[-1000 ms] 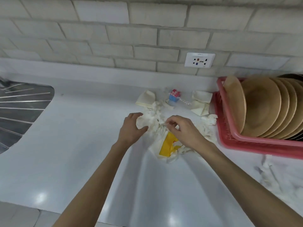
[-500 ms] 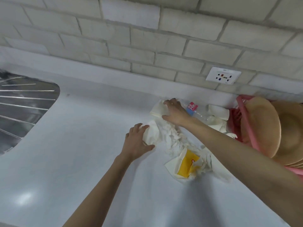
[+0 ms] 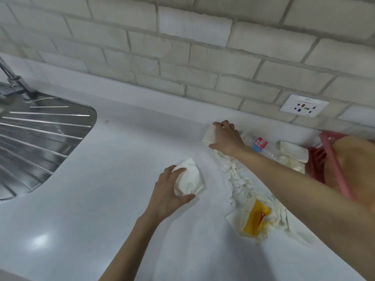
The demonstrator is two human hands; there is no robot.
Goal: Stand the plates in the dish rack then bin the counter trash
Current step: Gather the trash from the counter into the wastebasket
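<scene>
- Since half a second ago, the white paper wad (image 3: pixel 189 179) sits clear of the shredded tissue (image 3: pixel 237 179) it was touching, drawn off to the left with a strip of bare counter (image 3: pixel 101 199) between them.
- The left hand (image 3: pixel 169 192) holds that wad, fingers curled over its top and thumb tucked under its near edge, with the wad resting on the counter.
- The right hand (image 3: pixel 227 138) remains at the back of the counter by the wall, as before. Its fingers hook over the far edge of a folded cream paper (image 3: pixel 209 136) and its thumb lies along the near side, gripping it.
- Just right of that hand lies a clear plastic bottle (image 3: pixel 260 146) with a red and blue label, on its side.
- The shredded tissue trails from below the right wrist toward the camera and ends at a yellow wrapper (image 3: pixel 254 219) lying on crumpled white sheets under the right forearm.
- A second cream paper (image 3: pixel 294 152) lies between the bottle and the pink dish rack (image 3: pixel 335 165).
- The tan plates (image 3: pixel 351 159) already stand on edge in the rack at the right edge of view, partly cut off.
- A steel drainboard (image 3: pixel 40 138) and a tap (image 3: pixel 12 76) fill the left side.
- A white wall socket (image 3: pixel 304 105) sits on the pale brick above the bottle.
</scene>
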